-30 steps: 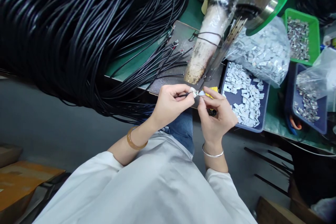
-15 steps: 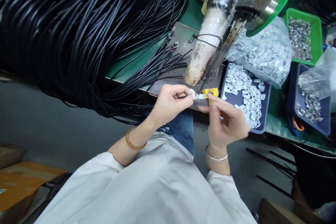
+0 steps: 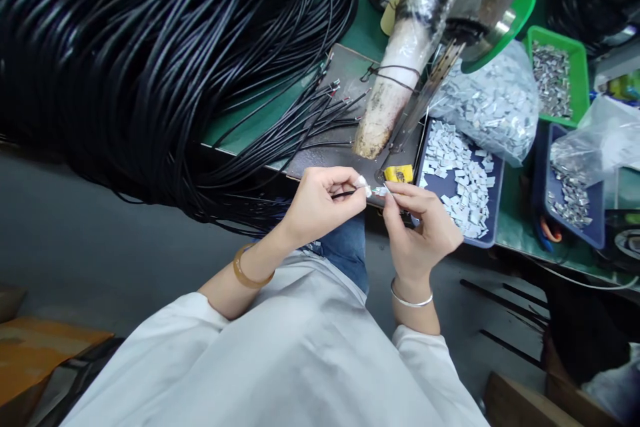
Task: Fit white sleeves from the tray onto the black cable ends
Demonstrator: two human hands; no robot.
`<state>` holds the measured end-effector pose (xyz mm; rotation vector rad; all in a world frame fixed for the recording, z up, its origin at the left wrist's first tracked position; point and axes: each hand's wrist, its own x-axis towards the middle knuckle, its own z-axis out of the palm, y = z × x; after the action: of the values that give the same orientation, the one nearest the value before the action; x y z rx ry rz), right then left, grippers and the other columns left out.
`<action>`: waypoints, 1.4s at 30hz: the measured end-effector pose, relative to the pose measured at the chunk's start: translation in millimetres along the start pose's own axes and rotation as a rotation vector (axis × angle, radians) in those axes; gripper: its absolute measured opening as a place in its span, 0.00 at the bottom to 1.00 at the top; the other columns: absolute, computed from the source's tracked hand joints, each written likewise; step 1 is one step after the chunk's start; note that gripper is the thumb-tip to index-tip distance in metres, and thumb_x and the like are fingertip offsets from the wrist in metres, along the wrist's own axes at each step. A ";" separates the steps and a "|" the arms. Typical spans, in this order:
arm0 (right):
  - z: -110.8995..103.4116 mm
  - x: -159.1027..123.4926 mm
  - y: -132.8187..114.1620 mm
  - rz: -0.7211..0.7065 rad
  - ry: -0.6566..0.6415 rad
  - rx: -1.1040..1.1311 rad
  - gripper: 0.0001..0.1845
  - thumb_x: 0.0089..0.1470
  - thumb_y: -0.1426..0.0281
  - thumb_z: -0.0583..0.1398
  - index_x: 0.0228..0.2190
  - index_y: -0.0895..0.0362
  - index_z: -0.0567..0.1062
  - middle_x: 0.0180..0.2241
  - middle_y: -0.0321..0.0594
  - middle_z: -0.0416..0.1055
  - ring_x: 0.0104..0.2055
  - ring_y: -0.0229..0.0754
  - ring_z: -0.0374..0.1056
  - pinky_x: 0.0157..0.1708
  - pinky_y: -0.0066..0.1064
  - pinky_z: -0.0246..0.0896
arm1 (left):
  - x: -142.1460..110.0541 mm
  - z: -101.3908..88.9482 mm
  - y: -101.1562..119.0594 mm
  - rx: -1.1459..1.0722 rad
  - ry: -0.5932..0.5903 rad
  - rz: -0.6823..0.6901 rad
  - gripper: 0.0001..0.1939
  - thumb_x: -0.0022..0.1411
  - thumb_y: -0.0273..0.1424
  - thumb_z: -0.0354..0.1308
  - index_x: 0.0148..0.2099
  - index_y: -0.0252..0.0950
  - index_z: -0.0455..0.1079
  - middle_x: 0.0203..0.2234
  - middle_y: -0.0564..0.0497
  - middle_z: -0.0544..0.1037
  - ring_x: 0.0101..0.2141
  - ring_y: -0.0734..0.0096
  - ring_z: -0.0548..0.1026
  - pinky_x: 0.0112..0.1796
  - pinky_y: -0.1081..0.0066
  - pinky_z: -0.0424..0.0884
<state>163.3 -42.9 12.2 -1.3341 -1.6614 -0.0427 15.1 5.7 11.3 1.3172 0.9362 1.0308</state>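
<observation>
My left hand (image 3: 327, 203) is closed on a black cable (image 3: 344, 194) near its end, with white wrapping on the fingertips. A small pale flat piece (image 3: 382, 191) sits at the cable's end, and my right hand (image 3: 423, 220) pinches it between thumb and fingers. Exactly how the piece meets the wires is too small to tell. Just beyond the fingers lies a yellow block (image 3: 399, 173) on the dark board (image 3: 320, 159). Above it, a white-wrapped tube (image 3: 383, 103) slants down toward my hands, beside a thin metal bar (image 3: 425, 97).
A large bundle of black cables (image 3: 150, 80) covers the left of the table. To the right stand a blue tray (image 3: 493, 213) of pale pieces, a clear bag (image 3: 493, 103) of similar pieces, a green tray (image 3: 580, 73) and another blue tray (image 3: 595, 230) holding metal parts.
My right hand has moved slightly left and closed its thumb and fingers on the pale piece at the cable's end. The left hand still grips the cable. The view has shifted a little.
</observation>
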 end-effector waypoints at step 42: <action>-36.7 -4.4 20.8 0.017 0.323 -0.020 0.05 0.60 0.65 0.59 0.38 0.46 0.75 0.25 0.31 0.68 0.17 0.36 0.60 0.16 0.35 0.55 | -7.1 -13.1 -3.8 0.302 -0.244 0.207 0.09 0.61 0.24 0.58 0.38 0.33 0.81 0.25 0.51 0.78 0.24 0.78 0.71 0.26 0.76 0.65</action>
<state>202.5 -58.1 18.1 -1.2805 -1.3788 -0.2523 0.8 2.9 6.7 1.7793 0.8018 0.8797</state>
